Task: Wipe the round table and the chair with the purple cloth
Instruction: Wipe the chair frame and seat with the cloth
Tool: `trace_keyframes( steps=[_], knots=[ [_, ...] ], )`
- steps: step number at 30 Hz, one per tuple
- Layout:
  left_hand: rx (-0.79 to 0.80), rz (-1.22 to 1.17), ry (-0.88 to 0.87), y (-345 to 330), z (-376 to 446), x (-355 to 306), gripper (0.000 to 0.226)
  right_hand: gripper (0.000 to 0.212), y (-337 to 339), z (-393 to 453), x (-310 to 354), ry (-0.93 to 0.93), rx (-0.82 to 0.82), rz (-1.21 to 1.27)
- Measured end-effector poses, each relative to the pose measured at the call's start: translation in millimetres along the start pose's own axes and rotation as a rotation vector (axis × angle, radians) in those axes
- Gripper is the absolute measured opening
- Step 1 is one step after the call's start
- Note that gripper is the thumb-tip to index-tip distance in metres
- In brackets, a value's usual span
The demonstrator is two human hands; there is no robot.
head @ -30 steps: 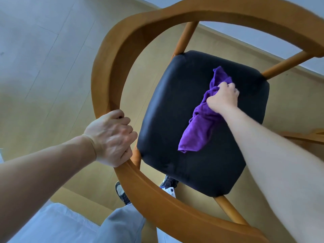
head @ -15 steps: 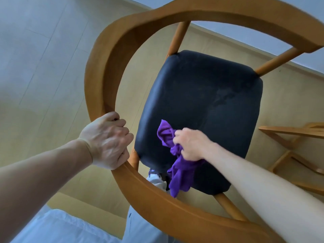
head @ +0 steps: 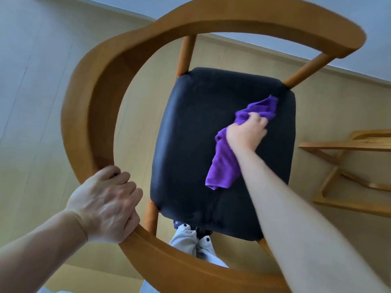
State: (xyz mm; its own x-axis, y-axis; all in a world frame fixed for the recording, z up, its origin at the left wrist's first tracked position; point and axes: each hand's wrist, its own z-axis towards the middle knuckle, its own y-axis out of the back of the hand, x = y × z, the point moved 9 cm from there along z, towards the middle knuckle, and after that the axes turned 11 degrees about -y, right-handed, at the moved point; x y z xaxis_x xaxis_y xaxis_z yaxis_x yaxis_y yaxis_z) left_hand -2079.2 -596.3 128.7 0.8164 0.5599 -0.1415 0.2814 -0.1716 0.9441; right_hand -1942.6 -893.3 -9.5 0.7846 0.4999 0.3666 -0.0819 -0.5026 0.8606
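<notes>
I look straight down on a wooden chair with a curved backrest rail (head: 88,115) and a black padded seat (head: 196,149). My left hand (head: 105,205) grips the rail at its near left bend. My right hand (head: 246,133) holds the bunched purple cloth (head: 224,166) against the seat's far right part, close to the far right corner. One end of the cloth pokes out beyond my fingers and the other trails back toward me across the seat. The round table is not in view.
A light wooden frame (head: 347,172) stands on the floor to the right of the chair. My legs and shoes (head: 194,237) show beneath the seat's near edge. Pale wood floor (head: 38,106) surrounds the chair, and a wall base runs along the top.
My right hand swept the cloth from the seat's far right down to its near left edge, then back up to the far right. My left hand kept its grip on the rail.
</notes>
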Motion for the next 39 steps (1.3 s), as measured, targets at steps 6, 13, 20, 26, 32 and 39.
trace_keyframes(
  steps=[6,13,20,26,32,39],
  knots=[
    [0.040,0.002,0.011,1.0,0.4,-0.6,0.028,0.031,-90.6,-150.0,31.8,0.681,0.683,-0.396],
    [0.301,-0.038,0.068,-1.6,4.7,-1.4,0.029,0.028,-27.3,-17.2,50.1,0.674,0.231,-0.524],
    [0.285,-0.339,0.349,-29.8,90.5,4.2,0.016,0.040,11.3,47.1,18.6,0.112,0.048,-0.294],
    [0.010,-0.639,0.578,-50.2,181.8,29.8,0.043,0.033,-44.1,-56.4,7.3,0.601,0.552,-0.506],
    [-0.147,-0.688,0.683,-67.9,208.0,20.6,0.068,0.024,19.4,44.0,-17.9,0.667,0.267,-0.433],
    [-0.264,-0.535,0.796,-44.3,212.1,0.9,0.063,0.029,39.9,119.0,-9.2,0.301,0.050,-0.215]
  ],
)
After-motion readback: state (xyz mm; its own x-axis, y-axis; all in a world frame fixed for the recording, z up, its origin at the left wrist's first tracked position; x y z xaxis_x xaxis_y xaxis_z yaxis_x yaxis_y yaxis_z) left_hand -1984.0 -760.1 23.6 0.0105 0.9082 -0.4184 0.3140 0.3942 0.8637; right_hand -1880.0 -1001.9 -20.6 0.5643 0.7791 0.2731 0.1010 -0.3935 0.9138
